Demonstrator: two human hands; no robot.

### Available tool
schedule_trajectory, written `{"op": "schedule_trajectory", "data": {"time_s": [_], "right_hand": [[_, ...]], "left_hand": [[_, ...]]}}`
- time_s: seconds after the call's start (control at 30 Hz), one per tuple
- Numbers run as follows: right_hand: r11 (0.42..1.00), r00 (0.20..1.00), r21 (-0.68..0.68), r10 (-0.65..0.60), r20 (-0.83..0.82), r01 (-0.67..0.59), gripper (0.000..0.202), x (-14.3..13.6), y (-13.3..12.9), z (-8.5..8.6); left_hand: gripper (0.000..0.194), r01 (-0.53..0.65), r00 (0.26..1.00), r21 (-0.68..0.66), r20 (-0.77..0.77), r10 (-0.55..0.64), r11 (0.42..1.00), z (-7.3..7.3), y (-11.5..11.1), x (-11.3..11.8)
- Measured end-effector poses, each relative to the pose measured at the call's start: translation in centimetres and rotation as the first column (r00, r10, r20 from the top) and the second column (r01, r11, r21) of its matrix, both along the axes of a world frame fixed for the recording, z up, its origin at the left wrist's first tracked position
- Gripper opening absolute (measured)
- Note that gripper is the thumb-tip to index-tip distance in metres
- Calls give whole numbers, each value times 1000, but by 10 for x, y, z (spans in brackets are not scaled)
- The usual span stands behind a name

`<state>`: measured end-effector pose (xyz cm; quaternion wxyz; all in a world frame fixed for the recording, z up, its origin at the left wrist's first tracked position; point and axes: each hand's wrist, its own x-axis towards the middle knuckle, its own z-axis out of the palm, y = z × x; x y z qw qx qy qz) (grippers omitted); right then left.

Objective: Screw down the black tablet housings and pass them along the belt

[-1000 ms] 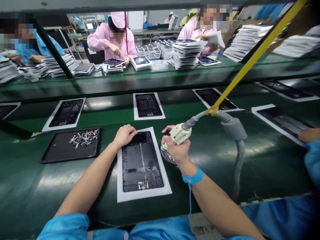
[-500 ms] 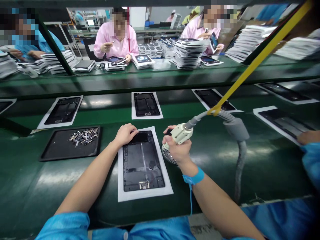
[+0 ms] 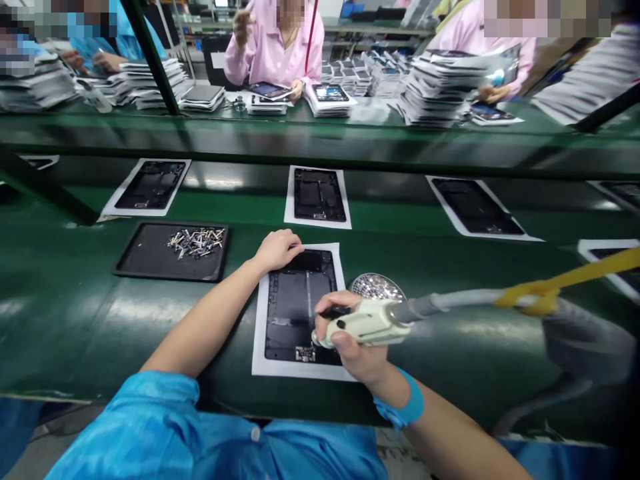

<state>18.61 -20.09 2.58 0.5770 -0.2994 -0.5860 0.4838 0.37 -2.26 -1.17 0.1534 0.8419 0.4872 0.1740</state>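
A black tablet back housing (image 3: 290, 300) lies on a white sheet (image 3: 260, 333) in front of me, its inside facing up with a small circuit board at the near end. My left hand (image 3: 280, 250) is closed at the housing's far left corner, fingers curled on its top edge. Gripped in my right hand (image 3: 357, 347) is a pale electric screwdriver (image 3: 373, 323), tilted over the near right part of the housing. Its tip is close to the circuit board; contact cannot be made out. Behind the tool sits a round dish (image 3: 377, 287) of small shiny pieces, probably screws.
A black tray (image 3: 150, 257) holding small metal-coloured parts stands at left. More housings on white sheets, such as one tablet housing (image 3: 320, 193), line the strip beyond. A yellow strap (image 3: 575, 277) and grey cable trail right. Co-workers sit opposite behind stacks (image 3: 443, 87).
My right hand has carried the screwdriver from the round dish onto the near right part of the housing, uncovering the dish. My left hand stays at the same corner. The view has shifted.
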Motion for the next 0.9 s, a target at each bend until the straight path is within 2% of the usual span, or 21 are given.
{"op": "schedule_trajectory", "data": {"time_s": [0.27, 0.53, 0.67, 0.73, 0.83, 0.9], "right_hand": [[995, 996, 51, 91, 7, -91, 32, -10, -9, 3], [992, 992, 81, 92, 83, -99, 32, -9, -10, 3], [985, 986, 46, 168, 13, -168, 37, -12, -12, 0], [984, 984, 28, 176, -34, -175, 38, -12, -12, -1], [990, 988, -17, 136, -75, -137, 37, -7, -7, 0], [997, 991, -33, 68, -111, -73, 38, 3, 1, 5]], "left_hand": [[21, 10, 1000, -1, 4, -10, 1000, 1, -2, 1], [22, 11, 1000, -1, 17, -11, 1000, 0, -1, 2], [22, -5, 1000, 20, -2, 5, 1000, 3, -4, 3], [24, -66, 998, 82, -17, 68, 994, 10, -9, 2], [35, -232, 967, 166, -65, 245, 958, 28, -29, -10], [36, -337, 921, 114, -167, 353, 935, 41, -51, -22]]}}
